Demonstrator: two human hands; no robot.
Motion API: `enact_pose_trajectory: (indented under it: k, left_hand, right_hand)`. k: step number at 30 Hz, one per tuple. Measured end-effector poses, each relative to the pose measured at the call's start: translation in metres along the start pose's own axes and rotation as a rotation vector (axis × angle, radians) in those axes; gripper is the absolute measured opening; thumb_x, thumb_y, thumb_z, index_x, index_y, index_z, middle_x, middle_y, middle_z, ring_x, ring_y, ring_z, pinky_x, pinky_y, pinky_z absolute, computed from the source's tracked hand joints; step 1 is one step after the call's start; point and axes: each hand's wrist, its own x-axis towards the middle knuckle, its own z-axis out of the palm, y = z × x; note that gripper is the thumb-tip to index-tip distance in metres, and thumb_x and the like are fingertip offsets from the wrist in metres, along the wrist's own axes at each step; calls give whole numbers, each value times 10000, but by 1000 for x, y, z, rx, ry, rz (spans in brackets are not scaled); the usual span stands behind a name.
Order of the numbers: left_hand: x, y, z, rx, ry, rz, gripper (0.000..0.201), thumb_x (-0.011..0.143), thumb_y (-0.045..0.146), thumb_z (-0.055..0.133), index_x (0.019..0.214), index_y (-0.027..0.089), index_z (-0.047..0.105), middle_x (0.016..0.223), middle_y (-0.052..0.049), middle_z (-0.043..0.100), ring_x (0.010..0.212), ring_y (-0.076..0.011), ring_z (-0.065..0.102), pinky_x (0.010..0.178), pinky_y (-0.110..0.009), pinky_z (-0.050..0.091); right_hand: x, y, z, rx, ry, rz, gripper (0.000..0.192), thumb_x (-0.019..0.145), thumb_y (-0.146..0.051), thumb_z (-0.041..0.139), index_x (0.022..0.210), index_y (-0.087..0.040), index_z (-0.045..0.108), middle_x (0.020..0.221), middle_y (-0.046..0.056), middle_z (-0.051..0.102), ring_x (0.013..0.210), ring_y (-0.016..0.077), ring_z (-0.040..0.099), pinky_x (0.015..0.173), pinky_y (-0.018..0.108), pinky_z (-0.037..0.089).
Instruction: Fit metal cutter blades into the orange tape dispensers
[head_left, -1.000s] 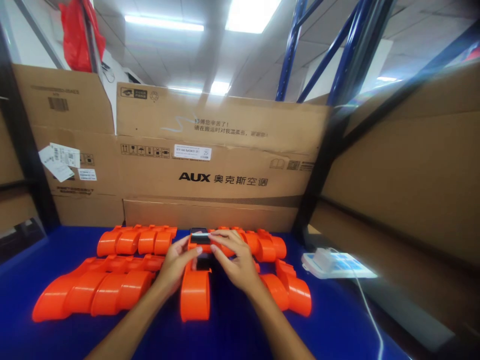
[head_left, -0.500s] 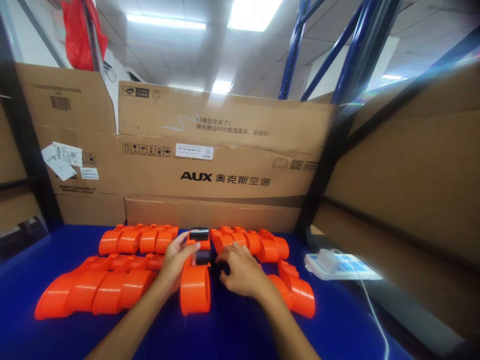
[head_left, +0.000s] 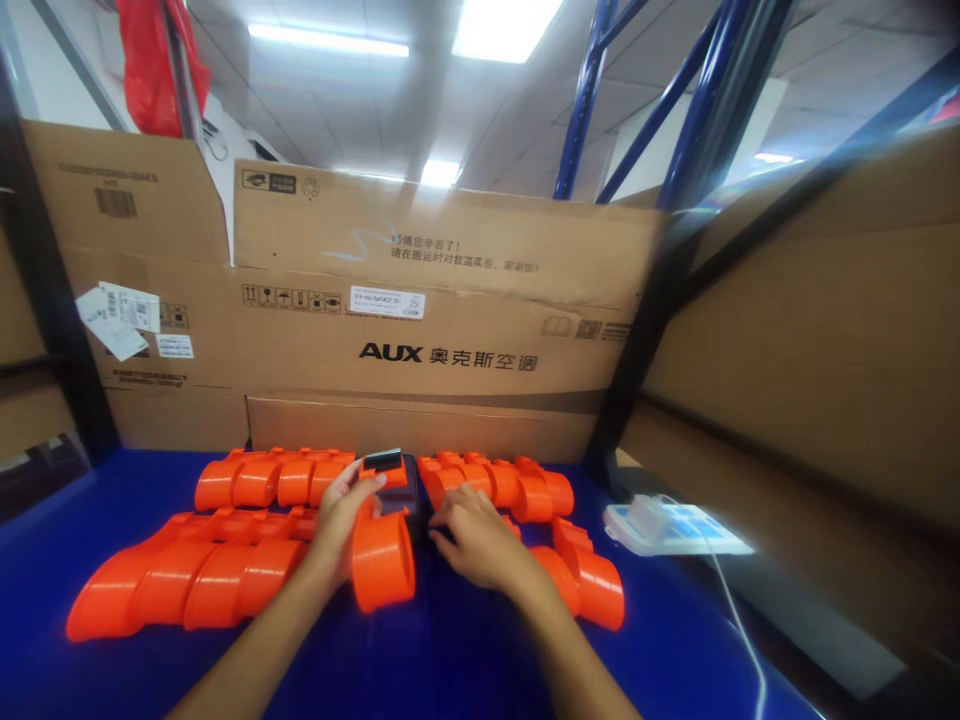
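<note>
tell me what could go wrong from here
The orange piece is held by the left hand alone, so it might slip. The left forearm looks close to the front-left orange row and could nudge it. The right hand is near the back-right orange row and might bump a piece.

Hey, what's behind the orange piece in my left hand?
A dark object shows partly, with cardboard farther back. Your left hand and the orange piece cover whatever else is there.
</note>
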Motion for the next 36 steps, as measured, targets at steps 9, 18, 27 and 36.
enact_pose_trajectory:
  k: [9,18,27,36]
  left_hand:
    - [1,-7,3,31,-22,51,478,608,327,839,1018,176,644,678,36,630,446,-67,478,458,-201,394]
    - [5,-21,-2,205,-116,170,440,715,386,778,1085,185,650,835,-8,662,463,-66,468,467,-218,421]
    - [6,-23,-3,215,-142,192,433,741,384,754,1100,170,641,776,-2,650,448,-58,452,444,-195,406]
    - [5,-24,-3,227,-147,207,418,750,375,756,1096,179,628,882,-25,664,455,-50,458,442,-197,411]
  right_hand:
    - [10,1,-8,60,326,35,243,977,-344,499,1051,-232,702,949,100,644,919,259,566,878,428,445]
    - [13,-4,-1,395,537,218,311,977,-412,479,1109,-214,678,769,66,725,694,238,677,687,361,518]
    - [17,-12,2,835,485,141,289,923,-430,592,1121,-230,661,1060,82,743,966,252,712,854,375,566]
    - [20,-16,10,1063,615,246,272,828,-407,721,979,-222,590,879,54,714,780,219,722,671,311,596]
